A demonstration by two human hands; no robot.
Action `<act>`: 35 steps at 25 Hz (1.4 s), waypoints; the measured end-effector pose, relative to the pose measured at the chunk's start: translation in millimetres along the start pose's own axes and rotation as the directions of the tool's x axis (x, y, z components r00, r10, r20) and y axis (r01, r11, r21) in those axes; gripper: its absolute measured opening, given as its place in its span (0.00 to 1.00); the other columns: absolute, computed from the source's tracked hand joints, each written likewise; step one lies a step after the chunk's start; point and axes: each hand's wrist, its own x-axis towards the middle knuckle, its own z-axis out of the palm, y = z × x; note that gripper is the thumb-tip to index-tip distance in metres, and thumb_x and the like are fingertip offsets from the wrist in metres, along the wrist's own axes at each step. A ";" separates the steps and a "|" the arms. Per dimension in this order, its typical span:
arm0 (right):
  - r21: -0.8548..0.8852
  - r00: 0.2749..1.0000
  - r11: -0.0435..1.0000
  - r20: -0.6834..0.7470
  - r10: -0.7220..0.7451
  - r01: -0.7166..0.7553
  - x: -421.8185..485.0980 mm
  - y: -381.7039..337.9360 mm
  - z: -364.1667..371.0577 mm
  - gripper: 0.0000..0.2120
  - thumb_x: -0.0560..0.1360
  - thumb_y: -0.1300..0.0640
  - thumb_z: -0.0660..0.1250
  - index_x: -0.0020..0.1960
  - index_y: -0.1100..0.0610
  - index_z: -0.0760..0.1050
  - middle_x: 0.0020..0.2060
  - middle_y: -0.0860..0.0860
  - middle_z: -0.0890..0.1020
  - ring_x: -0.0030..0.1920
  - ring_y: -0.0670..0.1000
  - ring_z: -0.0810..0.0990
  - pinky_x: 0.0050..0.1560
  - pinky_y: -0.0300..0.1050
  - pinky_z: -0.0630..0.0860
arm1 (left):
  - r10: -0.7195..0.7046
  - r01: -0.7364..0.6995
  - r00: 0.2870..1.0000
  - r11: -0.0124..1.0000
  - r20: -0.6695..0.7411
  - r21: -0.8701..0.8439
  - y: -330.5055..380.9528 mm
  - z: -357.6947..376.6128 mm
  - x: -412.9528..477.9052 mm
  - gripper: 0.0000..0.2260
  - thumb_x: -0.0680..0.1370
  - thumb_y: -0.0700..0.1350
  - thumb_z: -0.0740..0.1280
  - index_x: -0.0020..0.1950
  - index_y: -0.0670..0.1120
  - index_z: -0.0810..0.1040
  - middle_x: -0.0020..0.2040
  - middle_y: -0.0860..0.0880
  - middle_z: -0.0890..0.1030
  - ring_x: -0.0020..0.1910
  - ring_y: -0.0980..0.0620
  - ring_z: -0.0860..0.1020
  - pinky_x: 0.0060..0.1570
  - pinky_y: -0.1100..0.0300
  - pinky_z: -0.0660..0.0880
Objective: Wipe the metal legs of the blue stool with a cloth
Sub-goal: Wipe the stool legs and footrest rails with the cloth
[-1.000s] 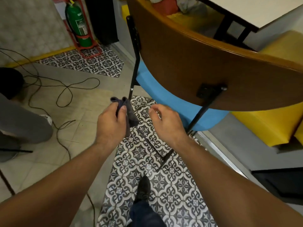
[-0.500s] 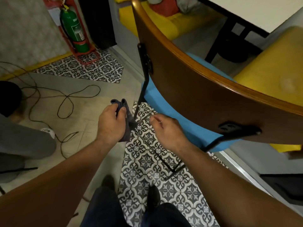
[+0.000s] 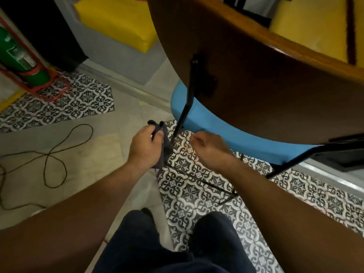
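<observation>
**Where the cloth met the stool's leg**

While the person stood over the blue stool (image 3: 226,133), both arms reached down toward its near-left corner. The left hand (image 3: 146,147) was clamped around a dark grey cloth (image 3: 167,149), with the thumb pressed on the bunched top and the rest hanging below the palm. That hanging part seemed to lie against the lower stretch of the black metal leg (image 3: 184,113), which slanted down from the brown wooden backrest (image 3: 266,85) past the edge of the blue seat. The right hand (image 3: 208,149) hung just right of that leg, close under the seat's near rim. Its fingers were bent away from me, and I could not tell whether they gripped anything or were simply curled.

A second leg (image 3: 295,160) ran down on the right, and a thin crossbar (image 3: 201,180) lay low over the patterned tiles (image 3: 307,194) between the two. Dark trousers (image 3: 147,243) filled the near floor. Farther left a black cable (image 3: 57,154) looped across plain tiles, a green fire extinguisher (image 3: 15,56) stood in a red frame, and a yellow cushion (image 3: 116,22) sat at the far side.
</observation>
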 end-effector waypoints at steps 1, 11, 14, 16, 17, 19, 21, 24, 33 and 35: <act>-0.034 0.999 0.999 0.029 0.021 -0.020 2.6 5.0 7.3 0.15 0.80 0.44 0.54 0.45 0.49 0.74 0.37 0.47 0.78 0.37 0.48 0.77 0.34 0.43 0.70 | -0.003 0.003 1.000 1.000 0.001 -0.002 -4.9 0.5 4.5 0.09 0.80 0.47 0.62 0.45 0.45 0.77 0.44 0.46 0.80 0.43 0.47 0.77 0.41 0.57 0.71; 0.107 0.994 0.994 -0.105 0.001 0.010 22.3 51.6 44.5 0.14 0.80 0.47 0.58 0.41 0.51 0.76 0.30 0.46 0.79 0.30 0.44 0.77 0.34 0.44 0.72 | -0.024 0.022 1.000 0.978 -0.011 -0.206 -21.4 47.4 30.2 0.06 0.80 0.50 0.64 0.48 0.54 0.80 0.38 0.55 0.81 0.37 0.57 0.80 0.32 0.67 0.70; 0.202 0.945 0.962 -0.305 -0.117 0.184 43.4 66.3 62.8 0.14 0.80 0.52 0.62 0.37 0.53 0.77 0.27 0.42 0.77 0.29 0.41 0.73 0.31 0.38 0.67 | 0.156 -0.142 0.988 0.901 -0.001 -0.411 -34.3 77.3 24.8 0.07 0.80 0.51 0.63 0.52 0.55 0.81 0.42 0.58 0.84 0.41 0.60 0.82 0.39 0.65 0.78; 0.170 0.882 0.930 -0.409 -0.235 0.327 55.1 77.6 75.3 0.10 0.80 0.54 0.61 0.44 0.50 0.80 0.35 0.36 0.80 0.40 0.37 0.78 0.40 0.30 0.70 | 0.285 -0.265 0.958 0.814 -0.042 -0.518 -51.0 93.6 18.7 0.09 0.80 0.51 0.61 0.55 0.56 0.80 0.47 0.55 0.84 0.49 0.55 0.82 0.47 0.55 0.80; 0.134 0.842 0.915 -0.459 -0.284 0.381 60.7 84.1 82.0 0.09 0.79 0.54 0.61 0.48 0.48 0.80 0.38 0.35 0.81 0.43 0.37 0.78 0.43 0.28 0.69 | 0.358 -0.344 0.931 0.782 -0.078 -0.520 -60.2 101.3 17.8 0.11 0.80 0.49 0.59 0.56 0.56 0.80 0.50 0.53 0.83 0.51 0.51 0.82 0.49 0.52 0.80; 0.104 0.787 0.895 -0.527 -0.320 0.433 73.3 94.9 91.4 0.09 0.78 0.52 0.59 0.51 0.46 0.78 0.39 0.38 0.82 0.43 0.39 0.79 0.42 0.30 0.71 | 0.493 -0.517 0.852 0.746 -0.175 -0.419 -76.2 112.5 27.0 0.13 0.80 0.44 0.58 0.58 0.51 0.79 0.51 0.51 0.83 0.51 0.49 0.81 0.47 0.51 0.81; 0.108 0.761 0.889 -0.570 -0.312 0.446 85.5 107.3 100.6 0.12 0.76 0.49 0.56 0.51 0.46 0.78 0.42 0.41 0.83 0.44 0.41 0.79 0.46 0.36 0.75 | 0.645 -0.705 0.708 0.672 -0.287 -0.229 -87.7 118.1 42.9 0.10 0.81 0.43 0.60 0.59 0.46 0.78 0.52 0.51 0.82 0.49 0.53 0.81 0.47 0.58 0.80; 0.175 0.755 0.890 -0.611 -0.237 0.421 103.8 127.6 111.5 0.15 0.76 0.51 0.55 0.54 0.49 0.79 0.45 0.43 0.83 0.47 0.43 0.80 0.52 0.47 0.77 | 0.696 -0.784 0.582 0.617 -0.421 -0.064 -89.4 129.4 68.3 0.10 0.80 0.46 0.63 0.59 0.44 0.76 0.50 0.51 0.80 0.48 0.55 0.78 0.48 0.67 0.73; 0.202 0.686 0.861 -0.697 -0.209 0.467 94.4 141.2 122.0 0.08 0.80 0.48 0.60 0.49 0.44 0.78 0.37 0.45 0.81 0.40 0.41 0.78 0.35 0.29 0.71 | 0.634 -0.764 0.586 0.639 -0.504 -0.084 -82.5 162.1 78.2 0.13 0.81 0.51 0.62 0.59 0.43 0.69 0.44 0.51 0.78 0.38 0.57 0.77 0.34 0.73 0.69; 0.127 0.648 0.873 -0.721 -0.246 0.471 85.6 136.0 115.2 0.08 0.80 0.49 0.60 0.51 0.45 0.78 0.35 0.45 0.80 0.39 0.39 0.77 0.33 0.27 0.69 | 0.646 -0.752 0.582 0.659 -0.494 -0.025 -95.4 169.7 79.7 0.12 0.80 0.50 0.63 0.59 0.45 0.68 0.42 0.53 0.76 0.34 0.60 0.74 0.32 0.75 0.69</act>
